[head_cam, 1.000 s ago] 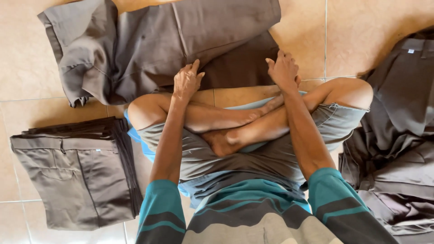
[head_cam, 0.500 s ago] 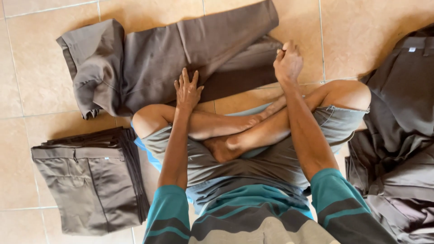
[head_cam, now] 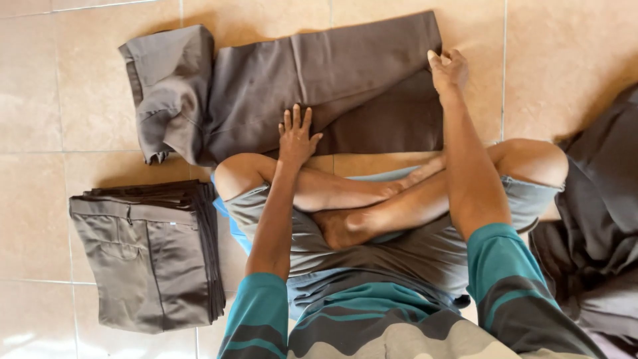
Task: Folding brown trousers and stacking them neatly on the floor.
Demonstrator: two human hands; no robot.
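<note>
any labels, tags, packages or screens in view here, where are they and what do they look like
No packages, signs or screens.
Small pale tag: on the top pair of the folded trousers stack, left of the person; tiny light rectangle on grey-brown cloth, too small to show detail.

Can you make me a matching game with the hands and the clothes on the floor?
Match each thing to its place.

1. left hand
2. right hand
3. folded stack
4. loose pile

A. beside the person's right knee
B. flat on the middle of the spread trousers
C. beside the person's left knee
D. gripping the trousers' leg end

Pairs: 1-B, 2-D, 3-C, 4-A
</note>
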